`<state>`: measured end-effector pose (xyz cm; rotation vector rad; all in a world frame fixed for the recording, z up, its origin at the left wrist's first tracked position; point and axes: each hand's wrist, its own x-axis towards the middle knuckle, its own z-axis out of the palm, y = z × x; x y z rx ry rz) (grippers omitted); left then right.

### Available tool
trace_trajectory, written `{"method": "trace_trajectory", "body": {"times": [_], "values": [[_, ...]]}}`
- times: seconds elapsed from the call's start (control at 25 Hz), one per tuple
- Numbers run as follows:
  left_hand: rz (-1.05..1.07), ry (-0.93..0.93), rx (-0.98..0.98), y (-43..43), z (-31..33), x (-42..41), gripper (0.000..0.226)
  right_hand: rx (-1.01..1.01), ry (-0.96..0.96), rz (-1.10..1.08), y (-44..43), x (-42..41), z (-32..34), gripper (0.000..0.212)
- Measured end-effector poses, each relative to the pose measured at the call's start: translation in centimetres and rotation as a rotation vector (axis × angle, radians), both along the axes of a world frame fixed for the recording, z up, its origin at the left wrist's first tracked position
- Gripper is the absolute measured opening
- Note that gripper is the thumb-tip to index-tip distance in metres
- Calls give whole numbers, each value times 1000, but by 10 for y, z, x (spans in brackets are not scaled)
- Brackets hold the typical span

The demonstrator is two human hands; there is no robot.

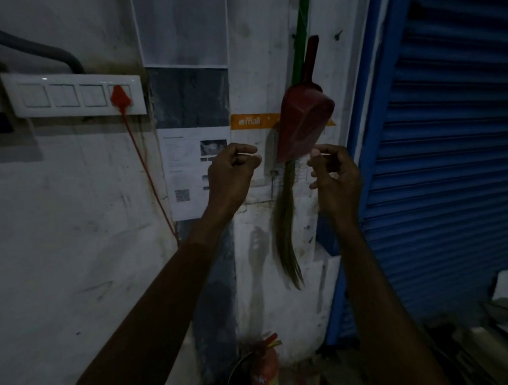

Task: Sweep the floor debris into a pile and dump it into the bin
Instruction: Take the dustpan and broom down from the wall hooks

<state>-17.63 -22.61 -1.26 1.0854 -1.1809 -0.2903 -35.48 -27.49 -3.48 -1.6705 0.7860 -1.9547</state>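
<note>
A red dustpan [302, 122] hangs on the white wall by its handle, scoop pointing down. Behind it hangs a broom with a green handle [300, 41] and long brownish bristles [286, 231] trailing below the pan. My left hand [233, 168] is raised just left of the dustpan's lower edge, fingers curled, holding nothing. My right hand [331, 172] is raised just right of that edge, fingers loosely curled, its fingertips close to the pan's rim; I cannot tell whether they touch it. No bin or floor debris is in view.
A blue roller shutter [449, 170] fills the right side. A white switch panel [74, 95] with a red plug and cord sits on the left wall. Paper notices [190, 167] are stuck beside the dustpan. A red fire extinguisher [264, 368] stands below. Clutter lies at lower right.
</note>
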Motion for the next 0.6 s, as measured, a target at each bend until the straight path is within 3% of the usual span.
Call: {"method": "trace_trajectory", "body": {"times": [0.36,0.6], "values": [[31,-160,-177,-136,50,10,13,-46,-27,-96,-112,38,41,16],[53,-341,-278,-219,97,25,37,-133,32,-224,-191,57,105,28]]}}
